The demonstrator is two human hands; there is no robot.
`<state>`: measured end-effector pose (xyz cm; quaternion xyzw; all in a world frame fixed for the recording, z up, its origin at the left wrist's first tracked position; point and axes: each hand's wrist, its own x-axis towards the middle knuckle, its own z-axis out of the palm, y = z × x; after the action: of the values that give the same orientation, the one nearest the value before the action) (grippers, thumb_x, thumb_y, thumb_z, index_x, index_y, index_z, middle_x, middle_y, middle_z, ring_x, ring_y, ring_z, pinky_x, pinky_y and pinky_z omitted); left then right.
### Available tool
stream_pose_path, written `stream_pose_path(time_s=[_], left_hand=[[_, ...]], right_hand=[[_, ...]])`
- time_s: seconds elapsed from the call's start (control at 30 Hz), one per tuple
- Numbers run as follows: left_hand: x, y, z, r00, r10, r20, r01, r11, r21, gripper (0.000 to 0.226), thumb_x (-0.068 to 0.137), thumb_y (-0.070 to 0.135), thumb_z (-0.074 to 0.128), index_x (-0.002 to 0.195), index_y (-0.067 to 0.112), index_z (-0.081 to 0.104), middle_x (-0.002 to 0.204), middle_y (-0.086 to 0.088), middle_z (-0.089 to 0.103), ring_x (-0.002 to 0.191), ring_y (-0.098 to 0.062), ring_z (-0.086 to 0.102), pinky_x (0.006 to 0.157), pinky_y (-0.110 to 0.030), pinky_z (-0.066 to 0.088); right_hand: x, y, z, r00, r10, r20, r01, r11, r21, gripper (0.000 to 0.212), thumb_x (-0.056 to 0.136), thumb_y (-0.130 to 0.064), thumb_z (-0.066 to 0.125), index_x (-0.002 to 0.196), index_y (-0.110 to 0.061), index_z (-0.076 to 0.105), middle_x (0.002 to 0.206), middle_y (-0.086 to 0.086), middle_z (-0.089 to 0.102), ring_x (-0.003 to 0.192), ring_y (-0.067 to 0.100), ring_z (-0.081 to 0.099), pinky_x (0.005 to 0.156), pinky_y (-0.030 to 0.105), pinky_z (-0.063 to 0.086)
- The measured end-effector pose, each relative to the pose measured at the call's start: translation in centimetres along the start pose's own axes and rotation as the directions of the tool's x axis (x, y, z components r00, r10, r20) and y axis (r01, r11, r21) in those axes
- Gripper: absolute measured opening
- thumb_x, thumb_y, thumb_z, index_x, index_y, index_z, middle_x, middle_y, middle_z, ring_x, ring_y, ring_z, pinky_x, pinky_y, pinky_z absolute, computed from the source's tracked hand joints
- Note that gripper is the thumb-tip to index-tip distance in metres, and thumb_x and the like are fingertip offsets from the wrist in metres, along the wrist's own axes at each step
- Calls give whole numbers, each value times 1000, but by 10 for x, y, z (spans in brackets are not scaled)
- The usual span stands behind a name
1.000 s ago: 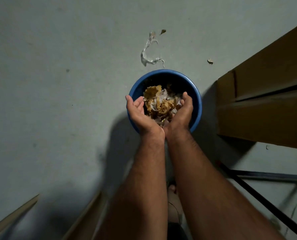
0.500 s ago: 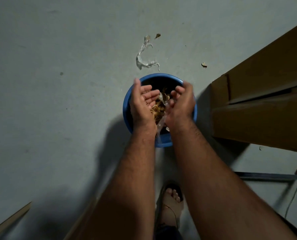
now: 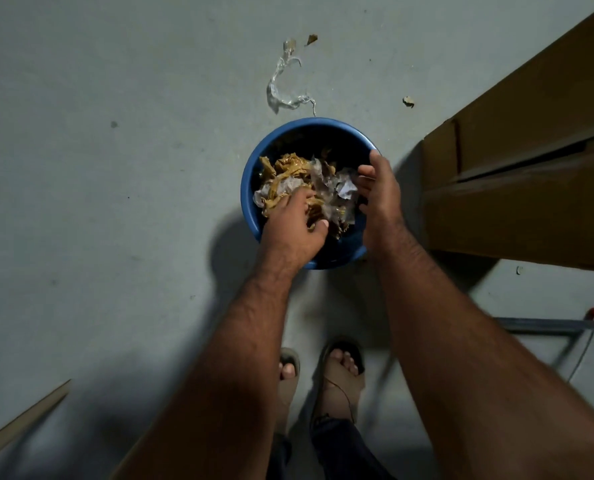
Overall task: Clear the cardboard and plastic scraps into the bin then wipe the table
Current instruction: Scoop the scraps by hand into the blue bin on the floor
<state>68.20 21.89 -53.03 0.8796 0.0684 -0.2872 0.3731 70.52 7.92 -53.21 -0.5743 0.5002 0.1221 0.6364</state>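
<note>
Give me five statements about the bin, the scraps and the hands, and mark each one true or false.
1. The blue bin holds brown and clear scraps. True.
2. The left hand rests on the floor beside the bin. False: it is down on the scraps inside the bin.
3. A clear plastic strip lies on the floor beyond the bin. True.
4. The right hand grips a cardboard box. False: it is over the bin's right side, fingers relaxed.
5. The bin is tipped over. False: it stands upright.

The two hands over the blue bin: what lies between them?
In the head view, crumpled clear plastic scraps lie between the left hand and the right hand, inside the blue bin.
</note>
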Motion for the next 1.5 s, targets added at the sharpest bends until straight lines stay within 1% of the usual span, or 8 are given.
stream_pose_path(time_s=[0.1,0.23,0.33,0.63,0.83,0.97,1.17,1.5], left_hand=[[-11,9,1,992,94,-87,-86,992,87,41,92,27,72,130,18,60,134,-5,57,115,-24,60,92,-42,57],[-31,30,-4,989,-121,-90,72,903,-423,5,98,32,66,99,28,68,103,11,70,95,-6,67,89,-32,58],[-54,52,-14,976,-218,-24,139,700,-701,25,104,36,54,118,24,70,122,4,72,117,-10,65,102,-31,48],[-184,156,-107,987,-154,41,132,642,-755,43,108,45,44,126,12,66,130,-7,70,121,-15,66,115,-38,45],[-303,263,-150,991,-11,130,115,553,-825,41,109,42,40,117,14,69,129,-10,72,124,-20,66,120,-43,41],[-385,334,-156,966,149,212,88,579,-810,39,111,40,37,110,20,71,122,-4,74,123,-20,66,121,-46,38],[-512,415,-136,830,416,371,-33,701,-713,40,109,38,39,114,18,73,121,-3,77,119,-19,68,107,-39,44],[-691,429,-49,377,598,707,-332,800,-500,55,87,63,50,120,22,68,125,5,72,119,-13,64,97,-37,45]], right_hand=[[-16,4,-16,1000,-4,2,4,999,37,47,103,-53,49,130,-17,65,116,-4,66,102,10,61,70,29,41],[-56,19,-16,998,-42,-47,42,999,0,43,87,-63,58,110,-28,65,114,-6,67,103,13,64,84,42,55],[-97,20,-11,988,-127,-84,125,992,-31,53,87,-58,58,128,-26,64,128,0,67,115,18,63,104,45,51],[-276,-62,-36,986,-158,-52,161,984,72,33,102,-42,59,131,-27,60,126,-4,65,115,14,61,103,40,51],[-408,-130,-118,953,-222,-208,272,928,256,45,88,-53,59,125,-28,63,112,-19,67,102,-6,61,91,27,47],[-490,-163,-194,901,-260,-348,376,868,323,56,80,-58,55,127,-29,63,115,-18,66,106,-5,60,101,32,47],[-604,-159,-311,774,-253,-581,537,747,391,41,94,-54,54,129,-33,59,130,-14,63,121,3,58,105,36,47],[-757,-25,-459,448,31,-893,719,581,381,38,88,-58,58,118,-34,61,127,-9,66,118,8,61,92,32,48]])
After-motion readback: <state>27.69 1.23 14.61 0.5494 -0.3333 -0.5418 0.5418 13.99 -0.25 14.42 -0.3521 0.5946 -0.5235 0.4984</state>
